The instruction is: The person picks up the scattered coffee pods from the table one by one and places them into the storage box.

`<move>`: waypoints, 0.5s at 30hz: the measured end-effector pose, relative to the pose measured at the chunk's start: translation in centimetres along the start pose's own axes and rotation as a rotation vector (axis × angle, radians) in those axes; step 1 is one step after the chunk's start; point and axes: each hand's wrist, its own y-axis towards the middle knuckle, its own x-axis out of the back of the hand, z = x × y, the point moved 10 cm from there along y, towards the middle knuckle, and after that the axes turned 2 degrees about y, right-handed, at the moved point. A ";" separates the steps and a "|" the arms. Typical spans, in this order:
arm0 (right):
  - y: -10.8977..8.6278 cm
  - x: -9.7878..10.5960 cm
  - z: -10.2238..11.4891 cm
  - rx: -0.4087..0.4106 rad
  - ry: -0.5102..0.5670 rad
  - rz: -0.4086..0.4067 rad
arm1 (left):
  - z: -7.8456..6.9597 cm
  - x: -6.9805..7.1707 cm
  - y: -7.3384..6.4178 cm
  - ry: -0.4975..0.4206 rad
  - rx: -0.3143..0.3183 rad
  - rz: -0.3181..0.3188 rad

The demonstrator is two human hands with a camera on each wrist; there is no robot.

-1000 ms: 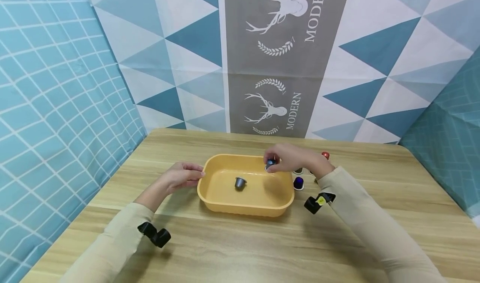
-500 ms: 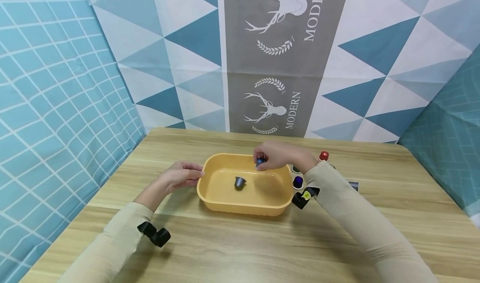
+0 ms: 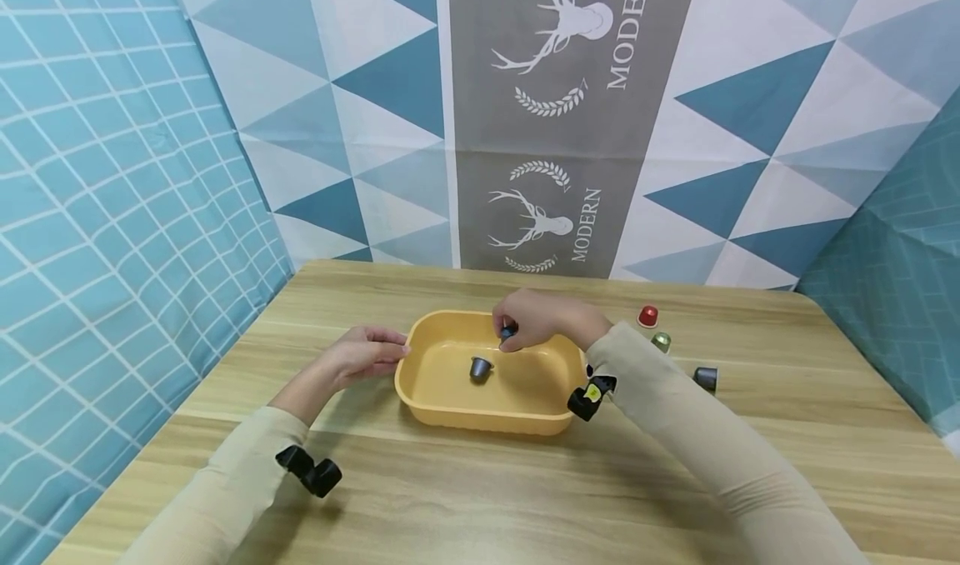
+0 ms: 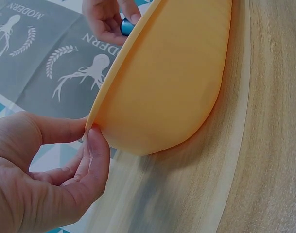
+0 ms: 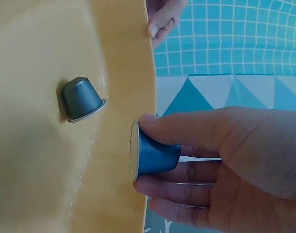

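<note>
A yellow plastic basin [image 3: 487,421] stands on the wooden table. My left hand [image 3: 367,355] pinches its left rim, thumb and forefinger on either side of the wall, as the left wrist view shows. Over the basin's far side, my right hand [image 3: 534,319] holds a blue coffee capsule [image 5: 158,154] between thumb and fingers. In the right wrist view the capsule lies sideways, its pale foil lid facing the basin's inside. Inside the basin, a dark grey coffee capsule [image 3: 481,369] rests tipped on the floor, left of my right hand.
Right of the basin, a red capsule [image 3: 648,316], a green capsule [image 3: 662,342] and another dark grey capsule [image 3: 705,378] are on the table, close to my right sleeve [image 3: 697,423]. A patterned cloth backdrop [image 3: 405,148] rises behind the table's far edge.
My right hand has moved left over the basin, carrying the blue capsule. Its arm now uncovers the green and dark grey capsules on the right. My left hand stays at the rim.
</note>
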 end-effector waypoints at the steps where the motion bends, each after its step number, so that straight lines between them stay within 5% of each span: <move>1: 0.1 -0.1 0.1 0.005 0.000 0.001 | 0.0 0.0 0.0 0.003 -0.002 0.002; 15: 1.5 -2.2 -0.3 -0.036 -0.070 0.096 | 0.0 -0.1 0.0 0.016 -0.001 -0.005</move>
